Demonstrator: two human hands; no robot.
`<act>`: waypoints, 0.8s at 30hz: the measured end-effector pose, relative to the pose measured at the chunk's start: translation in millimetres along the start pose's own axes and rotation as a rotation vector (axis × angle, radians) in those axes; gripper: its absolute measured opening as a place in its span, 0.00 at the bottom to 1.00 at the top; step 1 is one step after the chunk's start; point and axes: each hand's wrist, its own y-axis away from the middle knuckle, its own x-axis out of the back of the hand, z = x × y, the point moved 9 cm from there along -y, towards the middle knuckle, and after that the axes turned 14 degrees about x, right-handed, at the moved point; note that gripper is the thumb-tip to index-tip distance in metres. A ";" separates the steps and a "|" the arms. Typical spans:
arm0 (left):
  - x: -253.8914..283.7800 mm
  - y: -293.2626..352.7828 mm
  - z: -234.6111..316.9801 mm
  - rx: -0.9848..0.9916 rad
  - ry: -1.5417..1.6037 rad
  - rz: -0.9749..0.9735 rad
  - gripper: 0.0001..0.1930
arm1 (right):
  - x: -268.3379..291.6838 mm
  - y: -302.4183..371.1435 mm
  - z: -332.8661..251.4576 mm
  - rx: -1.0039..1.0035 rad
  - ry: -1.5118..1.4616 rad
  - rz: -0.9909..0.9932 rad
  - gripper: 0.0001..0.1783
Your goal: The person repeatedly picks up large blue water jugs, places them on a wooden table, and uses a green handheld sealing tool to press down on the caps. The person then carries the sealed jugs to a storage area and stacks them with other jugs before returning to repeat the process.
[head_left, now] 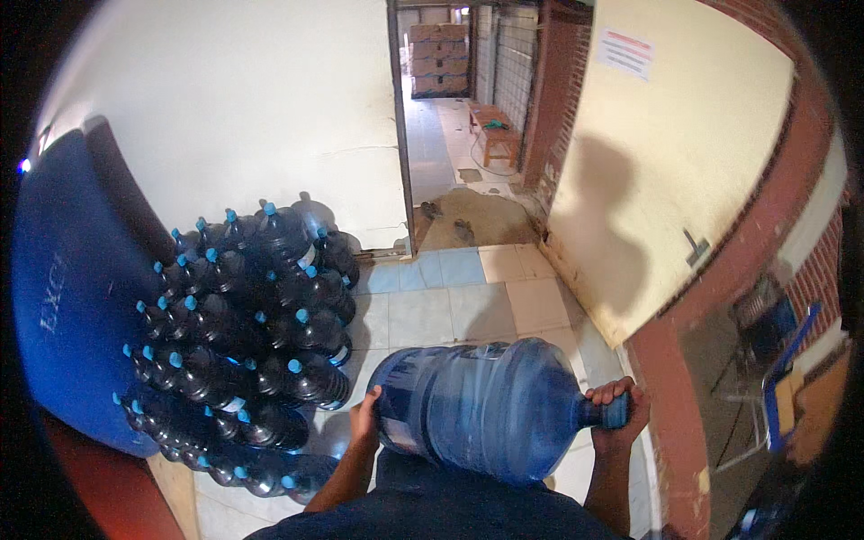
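A large blue see-through water-cooler bottle (481, 409) lies sideways in front of my body, its neck to the right and its base to the left. The capped neck is wrapped by the fingers of my right hand (619, 409). At the other end, my left hand (364, 421) supports the base, with the thumb showing at the edge and the other fingers hidden. On the floor to the left stand rows of similar bottles (209, 369) with light blue caps, packed close together.
A big blue tank (76, 297) rises at the far left. Ahead, a doorway opens between a white wall (270, 117) and a cream door (675, 153). Past a brown mat (477, 220) are a wooden bench (495, 130) and stacked boxes (439, 58). A metal-framed chair (774, 387) is at right.
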 end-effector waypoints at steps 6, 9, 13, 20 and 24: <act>-122.7 -166.7 60.8 0.026 0.167 0.008 0.37 | -40.3 -219.8 103.9 0.015 0.056 -0.133 0.19; -189.7 -269.7 109.5 0.023 0.128 0.009 0.37 | -42.2 -327.4 161.3 0.037 0.040 -0.109 0.18; -283.3 -362.2 203.4 0.030 0.019 -0.021 0.36 | -45.8 -451.7 220.7 0.040 0.028 -0.030 0.18; -426.5 -556.4 304.4 0.069 0.013 -0.015 0.37 | -50.8 -671.7 347.8 0.051 0.035 -0.035 0.16; -504.2 -671.5 346.2 0.070 0.108 -0.040 0.38 | -70.0 -817.8 426.0 0.009 0.046 -0.056 0.16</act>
